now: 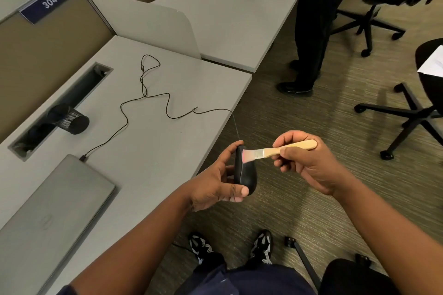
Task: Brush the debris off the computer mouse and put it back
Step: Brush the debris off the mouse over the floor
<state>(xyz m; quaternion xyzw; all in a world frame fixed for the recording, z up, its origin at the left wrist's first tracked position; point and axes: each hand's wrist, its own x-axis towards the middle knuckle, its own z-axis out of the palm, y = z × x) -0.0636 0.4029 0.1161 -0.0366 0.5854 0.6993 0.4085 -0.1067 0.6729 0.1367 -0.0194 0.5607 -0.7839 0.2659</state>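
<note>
Left hand [215,182] holding black mouse [245,173] upright off counter [148,151] edge, over carpet, thumb at bottom, fingers wrapped behind. Right hand [304,165] pinching wooden brush [278,149], bristles touching mouse's upper part. Mouse cable [148,96] snakes across counter to closed laptop [55,208]. Mesh cup [69,118] lying tipped near cable slot.

Grey desk [153,151] bears laptop [55,201], cable [146,96], mesh cup [69,118].
</note>
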